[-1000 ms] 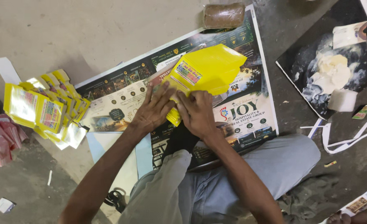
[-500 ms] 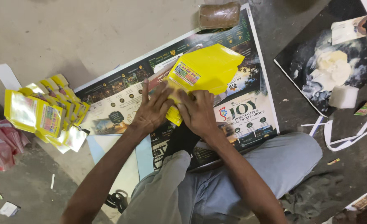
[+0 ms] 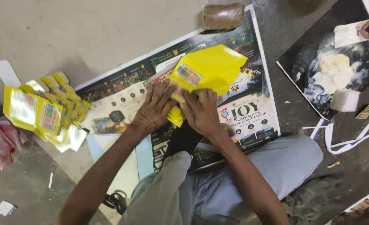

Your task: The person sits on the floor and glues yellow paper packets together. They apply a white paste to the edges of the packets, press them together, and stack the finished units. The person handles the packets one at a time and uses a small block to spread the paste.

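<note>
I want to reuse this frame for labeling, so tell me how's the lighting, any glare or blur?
Head view: soft, even light with faint shadows; glare on the shiny pouches in the left pile; the yellow pouch stack under the left hand and right hand is bright but sharp; edges are slightly soft.

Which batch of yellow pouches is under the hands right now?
The fanned stack of glossy yellow pouches on the printed poster, pressed by both hands; the other yellow pouch pile lies untouched at far left.
</note>
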Available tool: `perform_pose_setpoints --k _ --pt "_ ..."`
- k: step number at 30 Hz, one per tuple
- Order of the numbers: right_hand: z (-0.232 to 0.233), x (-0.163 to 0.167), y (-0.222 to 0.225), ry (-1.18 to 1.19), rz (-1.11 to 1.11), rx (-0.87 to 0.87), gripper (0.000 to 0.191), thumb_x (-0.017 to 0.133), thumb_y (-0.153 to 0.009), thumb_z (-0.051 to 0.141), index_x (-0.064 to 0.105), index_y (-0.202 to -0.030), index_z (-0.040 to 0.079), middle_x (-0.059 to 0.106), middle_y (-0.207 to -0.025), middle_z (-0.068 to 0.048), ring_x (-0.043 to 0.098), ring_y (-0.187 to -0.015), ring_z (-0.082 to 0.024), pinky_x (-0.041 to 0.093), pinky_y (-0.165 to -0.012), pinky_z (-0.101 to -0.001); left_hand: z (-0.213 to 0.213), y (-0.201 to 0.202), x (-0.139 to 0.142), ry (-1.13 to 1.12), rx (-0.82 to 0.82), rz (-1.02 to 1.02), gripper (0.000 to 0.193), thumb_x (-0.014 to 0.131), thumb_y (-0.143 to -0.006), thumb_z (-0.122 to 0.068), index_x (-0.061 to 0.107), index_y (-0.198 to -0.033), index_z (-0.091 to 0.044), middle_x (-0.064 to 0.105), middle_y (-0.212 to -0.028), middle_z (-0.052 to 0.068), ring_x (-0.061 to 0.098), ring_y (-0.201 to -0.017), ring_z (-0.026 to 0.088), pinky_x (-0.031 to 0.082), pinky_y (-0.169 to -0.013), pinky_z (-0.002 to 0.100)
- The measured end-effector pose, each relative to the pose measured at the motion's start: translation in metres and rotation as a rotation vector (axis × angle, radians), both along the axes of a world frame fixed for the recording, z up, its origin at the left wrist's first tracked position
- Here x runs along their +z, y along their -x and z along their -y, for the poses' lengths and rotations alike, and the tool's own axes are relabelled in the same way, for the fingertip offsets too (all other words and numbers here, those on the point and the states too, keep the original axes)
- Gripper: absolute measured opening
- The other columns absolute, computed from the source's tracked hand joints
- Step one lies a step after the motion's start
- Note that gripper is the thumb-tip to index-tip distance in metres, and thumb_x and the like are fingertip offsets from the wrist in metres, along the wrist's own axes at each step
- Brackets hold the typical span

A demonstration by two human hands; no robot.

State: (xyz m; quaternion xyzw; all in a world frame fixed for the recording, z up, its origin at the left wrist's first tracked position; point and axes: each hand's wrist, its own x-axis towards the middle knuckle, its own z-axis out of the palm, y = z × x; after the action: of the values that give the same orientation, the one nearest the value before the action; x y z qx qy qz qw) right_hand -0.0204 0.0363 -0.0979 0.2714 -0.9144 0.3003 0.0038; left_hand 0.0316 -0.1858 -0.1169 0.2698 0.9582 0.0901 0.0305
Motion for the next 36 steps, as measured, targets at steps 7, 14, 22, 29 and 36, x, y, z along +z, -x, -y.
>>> perform_pose_setpoints --k 7,14,22,29,36 --pt "-0.001 0.001 0.002 -0.037 0.020 0.019 0.052 0.074 -0.096 0.030 0.059 -0.140 0.007 0.053 -0.112 -0.012 0.049 -0.104 -0.032 0.038 -0.091 -0.0499 -0.005 -0.001 -0.007 -0.022 -0.031 -0.040 0.033 0.064 -0.097 -0.023 0.065 -0.128 -0.010 0.048 -0.157 0.013 0.034 -0.151 0.038 0.019 -0.123 0.072" --pt "0.001 0.005 0.007 0.019 0.040 0.022 0.051 0.074 -0.092 0.028 0.059 -0.139 0.013 0.054 -0.112 -0.010 0.050 -0.106 -0.030 0.038 -0.093 -0.0480 -0.002 0.004 0.006 0.075 -0.043 -0.043 0.033 0.061 -0.093 -0.020 0.064 -0.125 -0.013 0.049 -0.154 0.018 0.035 -0.148 0.042 0.017 -0.121 0.072" --pt "-0.004 0.006 0.008 0.020 0.050 0.031 0.052 0.072 -0.096 0.027 0.057 -0.143 0.008 0.054 -0.110 -0.013 0.050 -0.102 -0.030 0.038 -0.091 -0.0485 -0.010 0.009 0.011 0.010 0.000 0.007 0.036 0.061 -0.092 -0.015 0.064 -0.127 -0.011 0.050 -0.153 0.017 0.034 -0.149 0.041 0.016 -0.120 0.074" --pt "-0.002 0.007 0.006 -0.041 -0.018 0.020 0.051 0.074 -0.094 0.029 0.059 -0.139 0.012 0.053 -0.104 -0.011 0.049 -0.099 -0.030 0.037 -0.087 -0.0479 -0.010 0.007 0.013 0.000 0.008 0.039 0.033 0.061 -0.092 -0.017 0.064 -0.124 -0.011 0.053 -0.151 0.014 0.035 -0.150 0.035 0.014 -0.118 0.077" --pt "-0.005 0.008 0.005 -0.122 -0.013 -0.015 0.057 0.075 -0.096 0.030 0.057 -0.145 0.007 0.051 -0.103 -0.011 0.049 -0.098 -0.030 0.036 -0.087 -0.0472 -0.010 0.008 0.006 0.086 -0.017 -0.006 0.043 0.063 -0.090 -0.024 0.065 -0.131 -0.011 0.049 -0.160 0.016 0.035 -0.152 0.035 0.016 -0.122 0.069"
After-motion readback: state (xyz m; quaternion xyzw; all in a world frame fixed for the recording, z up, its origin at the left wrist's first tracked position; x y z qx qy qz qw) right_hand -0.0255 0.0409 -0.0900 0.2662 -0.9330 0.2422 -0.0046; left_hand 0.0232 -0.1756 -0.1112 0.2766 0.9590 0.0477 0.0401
